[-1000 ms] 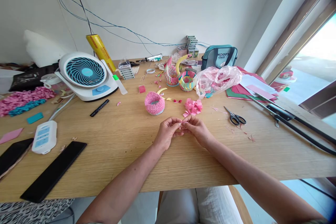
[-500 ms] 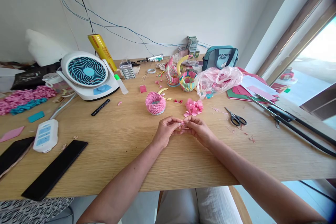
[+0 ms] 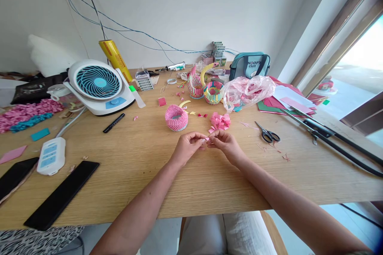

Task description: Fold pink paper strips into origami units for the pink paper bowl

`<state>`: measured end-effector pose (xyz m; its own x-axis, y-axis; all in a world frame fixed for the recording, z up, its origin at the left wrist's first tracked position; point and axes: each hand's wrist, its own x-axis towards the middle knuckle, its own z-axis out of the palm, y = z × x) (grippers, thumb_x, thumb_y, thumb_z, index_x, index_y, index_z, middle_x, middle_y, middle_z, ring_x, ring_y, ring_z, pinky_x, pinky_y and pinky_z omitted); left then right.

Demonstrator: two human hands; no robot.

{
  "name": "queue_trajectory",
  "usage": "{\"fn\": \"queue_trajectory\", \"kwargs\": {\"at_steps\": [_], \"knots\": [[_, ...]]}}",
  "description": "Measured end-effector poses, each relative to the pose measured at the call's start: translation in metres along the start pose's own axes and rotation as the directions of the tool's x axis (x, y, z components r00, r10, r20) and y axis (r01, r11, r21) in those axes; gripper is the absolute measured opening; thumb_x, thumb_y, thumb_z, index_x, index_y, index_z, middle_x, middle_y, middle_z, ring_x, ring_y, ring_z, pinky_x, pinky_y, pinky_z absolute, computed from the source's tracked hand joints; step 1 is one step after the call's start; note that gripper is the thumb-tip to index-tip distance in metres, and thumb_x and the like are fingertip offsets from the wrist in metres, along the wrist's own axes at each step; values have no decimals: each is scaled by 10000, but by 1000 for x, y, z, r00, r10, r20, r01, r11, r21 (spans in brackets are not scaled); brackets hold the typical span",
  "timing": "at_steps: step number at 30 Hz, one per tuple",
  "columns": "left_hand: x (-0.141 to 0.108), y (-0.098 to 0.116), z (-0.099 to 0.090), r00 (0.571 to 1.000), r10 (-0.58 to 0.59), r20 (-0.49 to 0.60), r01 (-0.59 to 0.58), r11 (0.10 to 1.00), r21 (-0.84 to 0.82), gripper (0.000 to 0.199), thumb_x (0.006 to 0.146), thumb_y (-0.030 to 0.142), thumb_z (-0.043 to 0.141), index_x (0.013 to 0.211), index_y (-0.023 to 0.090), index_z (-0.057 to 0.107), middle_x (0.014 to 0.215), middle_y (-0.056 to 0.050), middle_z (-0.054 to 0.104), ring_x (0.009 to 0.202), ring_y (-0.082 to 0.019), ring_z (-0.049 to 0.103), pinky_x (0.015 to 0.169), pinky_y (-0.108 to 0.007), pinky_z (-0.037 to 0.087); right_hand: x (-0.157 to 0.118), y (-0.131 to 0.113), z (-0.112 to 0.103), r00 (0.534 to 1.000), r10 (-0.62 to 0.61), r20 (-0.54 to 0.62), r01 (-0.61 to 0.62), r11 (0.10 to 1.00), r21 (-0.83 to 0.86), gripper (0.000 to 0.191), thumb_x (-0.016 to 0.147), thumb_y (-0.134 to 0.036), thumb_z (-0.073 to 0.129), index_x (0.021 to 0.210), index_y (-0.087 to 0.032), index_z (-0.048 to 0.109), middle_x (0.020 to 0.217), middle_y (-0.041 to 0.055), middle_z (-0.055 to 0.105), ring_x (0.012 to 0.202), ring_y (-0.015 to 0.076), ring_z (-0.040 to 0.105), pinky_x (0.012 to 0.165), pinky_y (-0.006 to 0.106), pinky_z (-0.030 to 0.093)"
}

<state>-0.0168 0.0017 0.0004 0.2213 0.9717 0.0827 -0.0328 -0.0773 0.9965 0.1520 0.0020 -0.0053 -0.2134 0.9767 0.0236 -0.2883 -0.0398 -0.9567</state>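
Over the wooden table, my left hand (image 3: pixel 189 147) and my right hand (image 3: pixel 224 143) meet fingertip to fingertip. Between them they pinch a small pink piece of paper (image 3: pixel 207 139), mostly hidden by the fingers. Just beyond my right hand lies a loose pile of pink paper pieces (image 3: pixel 220 121). A round pink basket of folded paper pieces (image 3: pixel 176 118) stands beyond my left hand, with a curved yellow paper piece (image 3: pixel 184 104) beside it. Two swan-shaped paper baskets, one mostly pink (image 3: pixel 196 85) and one multicoloured (image 3: pixel 213 91), stand farther back.
Scissors (image 3: pixel 268 133) and paper scraps lie to the right, near a paper cutter's black arm (image 3: pixel 332 145). A pink plastic bag (image 3: pixel 248 91) and a teal bag (image 3: pixel 249 65) sit behind. On the left are a fan (image 3: pixel 98 83), a marker (image 3: pixel 114 123), a power strip (image 3: pixel 51 155) and a black slab (image 3: pixel 62 194).
My fingertips have drawn slightly apart, so more of the pink paper shows between them. The camera view has shifted a little; the things on the table stay put.
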Motion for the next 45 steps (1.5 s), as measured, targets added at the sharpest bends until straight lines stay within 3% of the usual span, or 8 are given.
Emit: {"fn": "queue_trajectory", "kwargs": {"at_steps": [5,10,18,25,32,38,41,45], "knots": [[0,3,1,1000,11,-23,-10,999,51,231,732,353,730,794,133,700,751,-40,684,678,-138,631,603,-254,561,0,1,1,999,-29,16,30,998,-57,306,675,-437,793,755,-182,644,723,-1,648,684,128,617,725,314,543],[0,0,1,983,157,-98,-130,962,239,223,772,366,697,761,143,692,693,-28,671,597,-121,604,582,-234,527,1,4,1,1000,-10,19,10,1000,21,335,634,-415,826,825,-205,648,792,-9,666,710,135,643,770,342,549],[-3,3,0,953,291,-90,-224,869,441,156,810,285,644,738,153,682,721,-40,674,645,-124,604,620,-227,515,1,4,3,998,-36,47,37,999,-37,336,652,-460,807,762,-186,647,728,-1,666,698,136,634,763,333,550],[-3,6,2,999,-10,-47,10,1000,-2,353,804,474,636,843,131,709,827,-65,688,719,-150,612,613,-285,584,0,2,2,1000,1,2,-1,1000,-25,362,643,-488,803,741,-180,641,714,2,657,666,133,623,721,311,534],[-3,7,4,998,-55,-27,53,996,-72,332,759,448,695,832,124,682,768,-39,641,717,-138,599,605,-270,582,0,3,2,999,45,29,-46,998,41,335,660,-463,802,727,-182,633,666,-7,643,620,119,591,699,299,523],[-3,3,2,984,153,-94,-136,978,160,229,799,377,667,892,167,679,819,-36,642,710,-140,601,603,-257,565,-1,5,3,998,67,-2,-66,993,96,322,649,-441,817,733,-187,639,648,-15,641,626,108,596,684,264,516],[-3,3,-1,948,318,-22,-290,891,350,176,850,314,614,919,189,717,896,-61,683,771,-149,625,684,-253,538,-1,4,2,996,87,3,-87,990,106,337,629,-449,826,731,-186,642,646,-21,628,607,99,583,656,247,510],[-2,7,-5,923,379,64,-362,800,480,157,863,293,602,845,192,721,804,-50,698,714,-146,617,659,-245,488,0,2,1,993,116,6,-116,989,89,347,606,-459,833,731,-188,655,655,-27,608,577,93,557,619,241,513]]}}
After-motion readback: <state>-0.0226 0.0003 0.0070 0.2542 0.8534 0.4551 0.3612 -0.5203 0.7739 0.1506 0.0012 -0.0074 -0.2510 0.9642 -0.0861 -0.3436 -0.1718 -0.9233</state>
